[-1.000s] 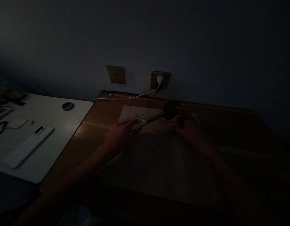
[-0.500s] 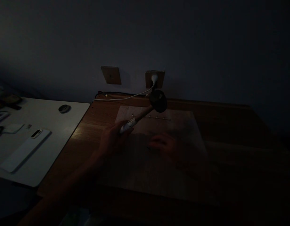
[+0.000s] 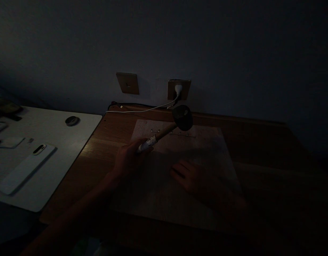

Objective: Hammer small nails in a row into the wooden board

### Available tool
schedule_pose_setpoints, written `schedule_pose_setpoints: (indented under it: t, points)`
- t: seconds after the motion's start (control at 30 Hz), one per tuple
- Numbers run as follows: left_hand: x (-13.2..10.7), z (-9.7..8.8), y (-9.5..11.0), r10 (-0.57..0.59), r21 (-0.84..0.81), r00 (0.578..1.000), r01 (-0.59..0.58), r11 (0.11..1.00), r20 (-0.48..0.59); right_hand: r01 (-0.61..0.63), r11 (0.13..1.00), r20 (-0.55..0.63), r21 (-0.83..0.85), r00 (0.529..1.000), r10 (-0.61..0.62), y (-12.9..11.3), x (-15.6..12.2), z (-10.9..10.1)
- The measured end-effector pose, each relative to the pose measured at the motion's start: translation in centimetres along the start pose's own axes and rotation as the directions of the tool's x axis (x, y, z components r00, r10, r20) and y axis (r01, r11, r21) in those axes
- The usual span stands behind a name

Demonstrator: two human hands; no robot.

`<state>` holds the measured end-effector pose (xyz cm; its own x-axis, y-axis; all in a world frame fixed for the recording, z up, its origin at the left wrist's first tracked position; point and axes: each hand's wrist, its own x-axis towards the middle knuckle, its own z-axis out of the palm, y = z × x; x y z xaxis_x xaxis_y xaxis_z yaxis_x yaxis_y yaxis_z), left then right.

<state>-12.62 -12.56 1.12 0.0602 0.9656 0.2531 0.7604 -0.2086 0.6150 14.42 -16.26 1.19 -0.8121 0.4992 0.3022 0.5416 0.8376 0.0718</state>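
Observation:
My left hand [image 3: 128, 156] is closed around the handle of a mallet [image 3: 164, 131], gripping its white, worn sleeve. The mallet's dark round head [image 3: 182, 117] points up and to the right, over the far part of a pale board [image 3: 164, 209]. My right hand [image 3: 186, 174] is low over the board's middle, its fingers bent and drawn together. Whatever they pinch, if anything, is lost in the dark. Several small shiny metal pieces, which look like nails [image 3: 179, 134], are in a row near the board's far edge, partly behind the mallet.
The board lies on a brown wooden table [image 3: 94, 156]. A white table [image 3: 59, 142] adjoins at left, with a white phone [image 3: 26, 169] and a dark round lid-like object [image 3: 72, 121]. A white cable [image 3: 142, 111] runs to a plug [image 3: 178, 89] in the wall socket. Light is very dim.
My right hand has shifted slightly down and is less blurred. A small dark thing by its fingertips no longer shows. My left hand keeps the mallet in nearly the same pose.

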Motion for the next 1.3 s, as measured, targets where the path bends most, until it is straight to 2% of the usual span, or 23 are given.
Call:
schedule_pose_setpoints:
  t: [0.27, 0.47, 0.63, 0.73, 0.93, 1.0, 1.03, 1.13, 1.2, 1.23, 1.3]
  points:
    - [0.0, -0.1, 0.0, -0.048, -0.025, 0.999, 0.048, 0.999, 0.013, -0.004, 0.997, -0.074, 0.082, 0.997, 0.010, 1.0, 0.0, 1.3]
    - [-0.1, 0.1, -0.1, -0.026, -0.024, 1.000, 0.026, 0.999, -0.004, -0.042, 0.993, -0.098, 0.112, 0.994, 0.054, 1.4, 0.2, 0.5]
    - [-0.1, 0.2, -0.3, -0.006, -0.013, 1.000, 0.006, 1.000, -0.001, -0.190, 0.907, -0.162, 0.376, 0.950, 0.266, 3.5, 0.3, -0.3]
    - [-0.1, 0.1, -0.2, 0.003, -0.016, 1.000, -0.003, 1.000, -0.004, -0.312, 0.839, -0.100, 0.445, 0.914, 0.393, 4.9, -0.3, -0.2]
    - [-0.2, 0.0, -0.1, 0.023, -0.028, 1.000, -0.023, 0.999, -0.009, -0.364, 0.771, -0.015, 0.523, 0.900, 0.435, 5.8, -1.0, -0.2]
    - [-0.2, 0.0, -0.1, 0.031, -0.026, 1.000, -0.031, 0.999, -0.006, -0.428, 0.723, -0.010, 0.542, 0.857, 0.515, 6.7, -0.9, -0.5]
    - [-0.2, 0.0, -0.2, 0.035, -0.023, 0.999, -0.035, 0.999, -0.003, -0.480, 0.683, -0.010, 0.551, 0.814, 0.580, 7.5, -0.9, -0.6]
    - [-0.2, 0.1, -0.2, 0.033, -0.007, 0.999, -0.033, 0.999, -0.010, -0.632, 0.508, 0.011, 0.585, 0.633, 0.774, 10.2, -0.9, -0.2]
    - [-0.2, 0.1, -0.2, 0.033, -0.005, 0.999, -0.033, 0.999, -0.020, -0.689, 0.429, 0.029, 0.584, 0.546, 0.837, 11.9, -0.9, 0.6]
    - [-0.2, 0.2, -0.2, 0.036, -0.008, 0.999, -0.036, 0.999, -0.022, -0.712, 0.415, 0.044, 0.567, 0.529, 0.847, 12.5, -0.9, 1.0]
    - [-0.1, 0.2, -0.1, 0.049, -0.020, 0.999, -0.049, 0.999, -0.019, -0.742, 0.424, 0.062, 0.520, 0.528, 0.847, 13.2, -0.8, 1.6]
